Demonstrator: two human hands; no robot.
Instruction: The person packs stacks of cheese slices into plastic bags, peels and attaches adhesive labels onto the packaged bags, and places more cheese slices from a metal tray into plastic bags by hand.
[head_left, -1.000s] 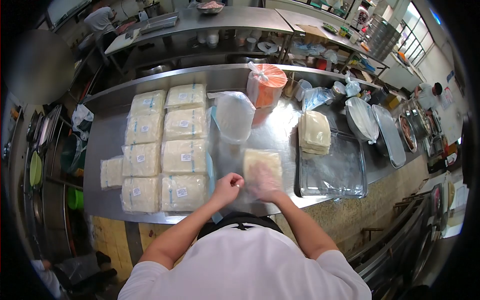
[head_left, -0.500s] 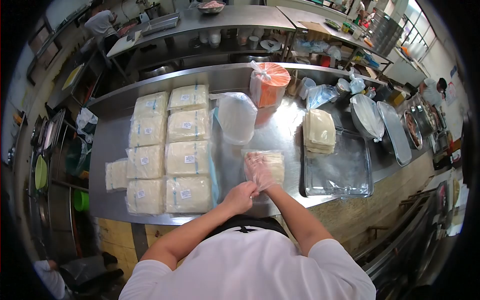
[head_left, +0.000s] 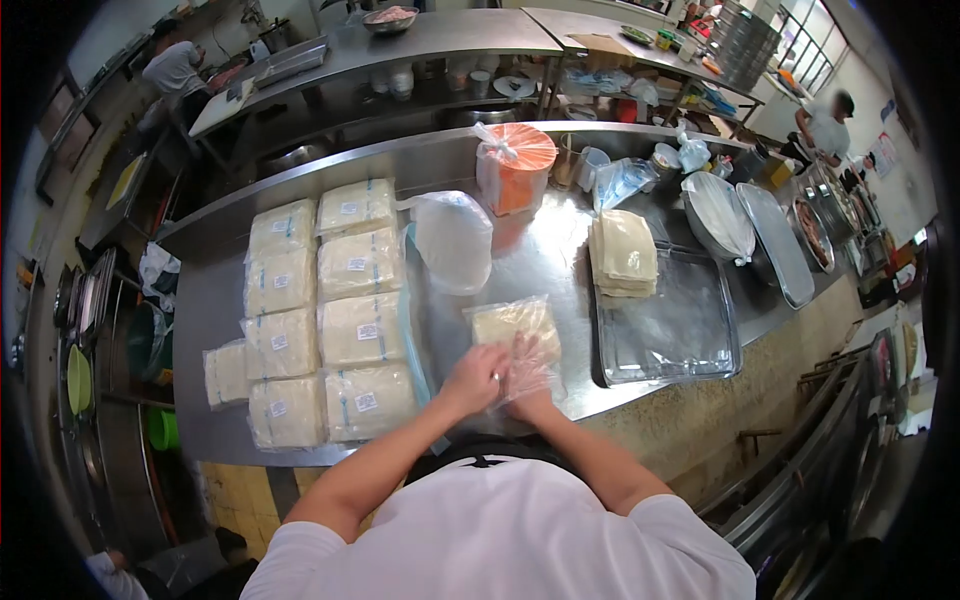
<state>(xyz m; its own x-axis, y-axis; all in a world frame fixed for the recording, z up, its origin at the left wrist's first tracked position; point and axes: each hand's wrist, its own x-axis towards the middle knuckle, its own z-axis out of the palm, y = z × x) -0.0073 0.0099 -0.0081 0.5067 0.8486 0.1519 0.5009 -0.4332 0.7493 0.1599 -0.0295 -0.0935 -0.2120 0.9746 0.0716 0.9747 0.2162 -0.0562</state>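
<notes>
A clear plastic bag [head_left: 540,318] with pale, flat square sheets [head_left: 497,322] inside lies near the table's front edge. My right hand [head_left: 528,372] is in the bag's near end, seen through the film, its fingers stretched forward over the sheets. My left hand [head_left: 474,378] is at the bag's near left side, fingers bent together on the plastic; their tips are partly hidden. To the left, several sealed packs [head_left: 362,330] of similar sheets, with small white labels, lie in two columns. A stack of loose pale square sheets [head_left: 625,255] rests at the back left of a clear tray [head_left: 668,335].
Behind the bag lie flat empty plastic bags [head_left: 453,243]. A bagged orange container [head_left: 514,170] stands at the table's back edge. A plastic-covered bowl [head_left: 716,215] and an upright tray [head_left: 775,245] are at the right. Other people [head_left: 827,130] work farther off.
My left hand has moved from the bag's mouth forward along its left side. My right hand has drawn back toward me, uncovering the sheets' far part. The whole view has shifted slightly.
</notes>
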